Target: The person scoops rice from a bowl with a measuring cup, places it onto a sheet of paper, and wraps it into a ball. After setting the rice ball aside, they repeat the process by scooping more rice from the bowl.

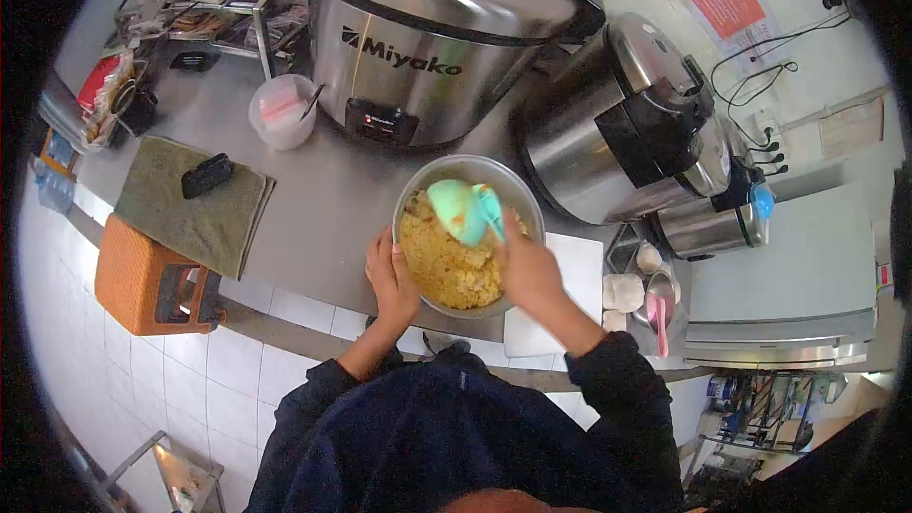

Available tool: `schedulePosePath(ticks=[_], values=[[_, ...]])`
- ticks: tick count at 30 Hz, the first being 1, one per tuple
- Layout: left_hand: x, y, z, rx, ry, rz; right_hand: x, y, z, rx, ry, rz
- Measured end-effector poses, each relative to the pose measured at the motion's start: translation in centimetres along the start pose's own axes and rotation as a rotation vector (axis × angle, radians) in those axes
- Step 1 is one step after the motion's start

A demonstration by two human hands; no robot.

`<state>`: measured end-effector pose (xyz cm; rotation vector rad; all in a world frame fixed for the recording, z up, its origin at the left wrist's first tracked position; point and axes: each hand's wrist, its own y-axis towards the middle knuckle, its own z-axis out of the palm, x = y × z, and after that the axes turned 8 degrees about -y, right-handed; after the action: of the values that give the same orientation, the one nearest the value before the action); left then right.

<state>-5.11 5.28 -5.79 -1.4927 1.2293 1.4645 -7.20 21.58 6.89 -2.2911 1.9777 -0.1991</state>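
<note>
A round metal bowl (528, 192) filled with yellow rice (432, 261) sits at the front edge of the steel counter. My left hand (390, 283) grips the bowl's left rim, thumb near the lip and fingers along the outer wall. In my right hand (528, 271) is a mint-green plastic rice paddle (456, 209), closed round its handle at the bowl's right side. The paddle's broad end is over the rice, with orange-yellow bits stuck on it. Part of the handle is hidden by my fingers.
Behind the bowl stands a large Miyako rice cooker (427, 66), with another steel cooker (589, 152) to its right. A white board (556, 299) lies beside the bowl. Leftward are a plastic tub (283, 123), a green towel (190, 218) with a black object, and an orange stool (142, 275).
</note>
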Motion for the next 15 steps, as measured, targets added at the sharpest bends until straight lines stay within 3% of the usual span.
schedulePosePath(ticks=[1,5,8,11,15], values=[[0.2,0.0,0.1,-0.003,0.000,-0.003,1.4,-0.6,-0.6,0.091,-0.093,0.074],[0.2,0.1,0.2,-0.011,-0.023,-0.002,1.7,-2.1,0.5,-0.013,-0.046,-0.010],[-0.4,0.0,0.1,-0.026,-0.014,0.005,0.1,-0.9,-0.4,0.080,-0.030,0.097],[-0.4,0.3,0.1,-0.011,-0.011,0.000,-0.3,0.1,0.8,0.267,-0.012,0.068],[-0.4,0.1,0.1,-0.017,-0.020,0.003,1.8,-0.3,1.1,0.314,0.090,0.032]])
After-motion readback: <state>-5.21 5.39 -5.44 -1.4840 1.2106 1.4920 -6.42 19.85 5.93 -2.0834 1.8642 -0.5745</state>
